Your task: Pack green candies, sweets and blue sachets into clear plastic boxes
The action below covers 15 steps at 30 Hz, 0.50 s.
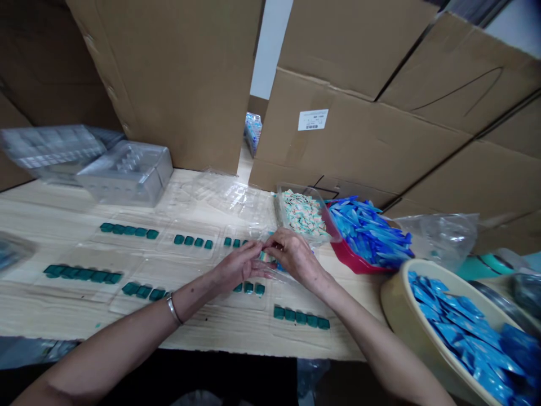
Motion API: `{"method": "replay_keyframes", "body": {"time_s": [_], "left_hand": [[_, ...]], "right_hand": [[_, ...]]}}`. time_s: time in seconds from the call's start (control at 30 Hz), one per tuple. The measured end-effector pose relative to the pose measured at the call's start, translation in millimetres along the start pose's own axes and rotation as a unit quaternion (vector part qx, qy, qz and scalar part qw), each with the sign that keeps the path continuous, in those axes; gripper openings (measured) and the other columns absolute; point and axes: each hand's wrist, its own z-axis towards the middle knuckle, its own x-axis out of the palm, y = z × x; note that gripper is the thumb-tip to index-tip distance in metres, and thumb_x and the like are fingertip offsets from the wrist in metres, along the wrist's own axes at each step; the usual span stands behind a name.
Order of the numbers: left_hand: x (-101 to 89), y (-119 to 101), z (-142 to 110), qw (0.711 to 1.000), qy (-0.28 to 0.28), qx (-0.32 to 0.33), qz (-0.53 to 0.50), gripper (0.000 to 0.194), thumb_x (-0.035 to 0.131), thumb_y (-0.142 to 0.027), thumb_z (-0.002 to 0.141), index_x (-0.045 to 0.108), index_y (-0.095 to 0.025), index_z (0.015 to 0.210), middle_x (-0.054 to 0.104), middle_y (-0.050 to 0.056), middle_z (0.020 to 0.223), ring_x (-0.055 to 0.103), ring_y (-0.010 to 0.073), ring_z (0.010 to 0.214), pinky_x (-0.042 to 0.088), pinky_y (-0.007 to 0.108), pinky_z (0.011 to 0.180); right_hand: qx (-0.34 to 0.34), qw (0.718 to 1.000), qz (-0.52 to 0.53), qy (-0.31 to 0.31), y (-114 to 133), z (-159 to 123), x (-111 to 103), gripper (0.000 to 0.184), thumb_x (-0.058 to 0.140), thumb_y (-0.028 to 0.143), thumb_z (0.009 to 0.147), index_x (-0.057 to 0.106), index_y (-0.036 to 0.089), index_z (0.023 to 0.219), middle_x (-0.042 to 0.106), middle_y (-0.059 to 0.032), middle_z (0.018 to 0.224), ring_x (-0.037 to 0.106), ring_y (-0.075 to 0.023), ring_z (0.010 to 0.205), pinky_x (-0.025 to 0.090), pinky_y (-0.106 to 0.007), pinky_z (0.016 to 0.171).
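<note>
Near the middle of the surface (228, 335), above the clear shallow trays, both hands are at work close together, and between them sits a small multicoloured piece (267, 257) with clear plastic around it. It's right under the fingertips of the right hand (298, 259), whose thumb and forefinger are together at its upper side; exactly what they pinch, I can't tell. The left hand (239, 265) comes in from the other side, fingers reaching to the piece, but their grip is partly hidden.

Over to the containers! Just beyond the right hand, a clear plastic tub (281, 211) is heaped with small white, orange and teal pieces. Tight beside it, a red basin (353, 260) brims with blue pointed pieces. Toward the right edge, a big cream tub (406, 316) carries blue packets.

Across the surface, the clear shallow trays (291, 299) hold short rows of teal blocks (301, 317), one row close to the near edge. And at the far left corner, clear plastic containers (127, 175) stand against the cardboard (181, 84).
</note>
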Motion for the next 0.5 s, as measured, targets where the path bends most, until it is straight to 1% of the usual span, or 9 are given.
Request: {"method": "replay_keyframes", "body": {"time_s": [0.1, 0.2, 0.27, 0.3, 0.33, 0.4, 0.47, 0.5], "left_hand": [[1.3, -1, -1, 1.0, 0.008, 0.009, -0.002, 0.018, 0.057, -0.033, 0.086, 0.056, -0.017, 0.095, 0.065, 0.006, 0.095, 0.067, 0.0218, 0.083, 0.051, 0.041, 0.08], [3.0, -2, -1, 1.0, 0.014, 0.026, 0.002, 0.014, 0.056, -0.03, 0.087, 0.057, -0.017, 0.092, 0.064, 0.004, 0.09, 0.067, 0.0193, 0.08, 0.052, 0.04, 0.079], [3.6, -2, -1, 0.999, 0.008, 0.026, 0.018, 0.013, 0.055, -0.03, 0.087, 0.057, -0.018, 0.092, 0.064, 0.003, 0.091, 0.067, 0.0189, 0.079, 0.053, 0.038, 0.077], [3.6, -2, -1, 0.999, 0.003, 0.023, 0.03, 0.014, 0.055, -0.031, 0.087, 0.057, -0.018, 0.093, 0.064, 0.004, 0.094, 0.067, 0.0194, 0.081, 0.053, 0.037, 0.076], [3.4, -3, -1, 0.999, -0.001, 0.018, 0.042, 0.016, 0.055, -0.031, 0.087, 0.057, -0.018, 0.096, 0.065, 0.005, 0.099, 0.067, 0.0202, 0.083, 0.054, 0.037, 0.076], [2.7, -4, -1, 0.998, -0.005, 0.007, 0.063, 0.02, 0.054, -0.032, 0.088, 0.058, -0.018, 0.101, 0.063, 0.009, 0.112, 0.067, 0.0221, 0.09, 0.054, 0.036, 0.077], [2.0, -4, -2, 0.998, 0.001, -0.003, 0.069, 0.023, 0.054, -0.033, 0.088, 0.058, -0.018, 0.104, 0.06, 0.011, 0.12, 0.066, 0.0234, 0.096, 0.053, 0.037, 0.081], [1.6, -4, -2, 0.998, 0.006, -0.009, 0.068, 0.023, 0.054, -0.033, 0.088, 0.058, -0.018, 0.105, 0.06, 0.011, 0.122, 0.065, 0.0239, 0.098, 0.053, 0.038, 0.082]], "right_hand": [[-0.015, 0.999, -0.038, -0.013, 8, -6, 4, 0.014, 0.054, 0.016, 0.086, 0.066, 0.018, 0.079, 0.059, -0.0065, 0.079, 0.055, -0.0182, 0.08, 0.042, -0.029, 0.07], [-0.026, 0.997, -0.067, -0.006, 18, -11, 8, 0.02, 0.049, 0.017, 0.089, 0.066, 0.018, 0.077, 0.058, -0.0081, 0.079, 0.052, -0.0196, 0.079, 0.042, -0.03, 0.07], [-0.034, 0.998, -0.055, 0.003, 17, -11, 5, 0.02, 0.05, 0.019, 0.089, 0.066, 0.018, 0.077, 0.06, -0.0076, 0.078, 0.054, -0.019, 0.079, 0.042, -0.029, 0.07], [-0.03, 0.999, -0.038, 0.001, 12, -10, 1, 0.019, 0.051, 0.02, 0.089, 0.066, 0.019, 0.078, 0.061, -0.0071, 0.079, 0.055, -0.0182, 0.079, 0.042, -0.028, 0.071], [-0.017, 1.0, -0.021, -0.012, 2, -8, -6, 0.017, 0.052, 0.021, 0.089, 0.066, 0.019, 0.08, 0.063, -0.0065, 0.08, 0.057, -0.0172, 0.079, 0.043, -0.026, 0.071], [0.037, 0.997, -0.014, -0.06, -30, -4, -26, 0.015, 0.053, 0.021, 0.088, 0.067, 0.018, 0.084, 0.067, -0.0055, 0.083, 0.059, -0.0155, 0.078, 0.043, -0.024, 0.071], [0.114, 0.986, -0.066, -0.099, -71, -1, -48, 0.014, 0.054, 0.017, 0.084, 0.068, 0.017, 0.083, 0.069, -0.0053, 0.084, 0.06, -0.0152, 0.076, 0.041, -0.024, 0.069], [0.152, 0.979, -0.105, -0.086, -93, -1, -58, 0.011, 0.058, 0.015, 0.079, 0.068, 0.016, 0.079, 0.068, -0.0048, 0.08, 0.059, -0.0151, 0.072, 0.04, -0.023, 0.066]]}}
